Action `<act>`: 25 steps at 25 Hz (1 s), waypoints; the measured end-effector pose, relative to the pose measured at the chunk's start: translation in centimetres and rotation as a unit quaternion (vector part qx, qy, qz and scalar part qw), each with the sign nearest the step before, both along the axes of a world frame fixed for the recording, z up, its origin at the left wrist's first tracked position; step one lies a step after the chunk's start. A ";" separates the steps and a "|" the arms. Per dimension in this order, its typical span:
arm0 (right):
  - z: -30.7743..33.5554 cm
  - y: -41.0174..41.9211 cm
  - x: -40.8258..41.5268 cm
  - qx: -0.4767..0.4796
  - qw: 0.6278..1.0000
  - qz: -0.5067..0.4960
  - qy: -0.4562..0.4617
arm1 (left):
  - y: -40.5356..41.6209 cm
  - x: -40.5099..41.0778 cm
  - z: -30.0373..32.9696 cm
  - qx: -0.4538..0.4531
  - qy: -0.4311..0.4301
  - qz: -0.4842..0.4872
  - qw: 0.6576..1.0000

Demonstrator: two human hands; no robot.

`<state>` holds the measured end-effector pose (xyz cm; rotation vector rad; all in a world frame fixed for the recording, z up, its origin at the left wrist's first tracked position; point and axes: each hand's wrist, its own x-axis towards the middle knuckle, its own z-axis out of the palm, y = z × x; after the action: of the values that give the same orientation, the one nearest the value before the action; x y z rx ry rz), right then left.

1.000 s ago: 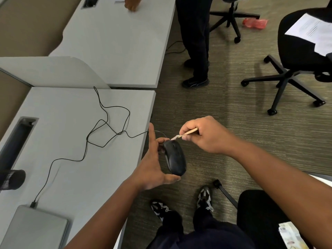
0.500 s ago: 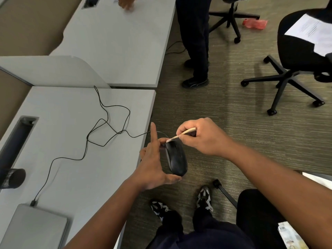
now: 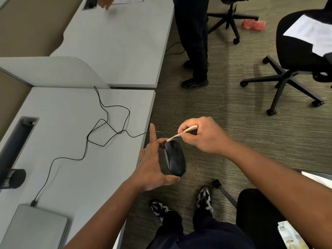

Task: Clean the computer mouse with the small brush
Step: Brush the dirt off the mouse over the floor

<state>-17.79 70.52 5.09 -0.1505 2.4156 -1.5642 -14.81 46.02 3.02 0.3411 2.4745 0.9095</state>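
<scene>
Pinching a slim wooden brush [image 3: 186, 131], the right hand [image 3: 204, 135] touches the smooth black mouse [image 3: 175, 159].

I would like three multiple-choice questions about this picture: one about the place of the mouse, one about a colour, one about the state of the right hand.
1. Where is the computer mouse?
A. flat on the desk
B. held in the left hand, beyond the desk edge
C. on the chair seat

2. What colour is the mouse?
A. white
B. red
C. black

3. What is the right hand doing?
A. pinching the small brush
B. resting open on the desk
C. holding the cable

Answers:
1 B: the left hand grips the mouse over the carpet, right of the desk.
2 C: its shell is black.
3 A: the right hand pinches the small brush, whose tip meets the front end of the mouse.
</scene>
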 end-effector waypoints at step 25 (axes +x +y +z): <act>0.1 0.2 -0.1 -0.044 0.997 -0.057 -0.025 | 0.1 0.0 0.7 0.018 -0.002 -0.013 1.000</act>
<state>-17.89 70.73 5.21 0.0093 2.3553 -1.7036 -14.80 46.08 3.68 0.3824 2.4477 0.9456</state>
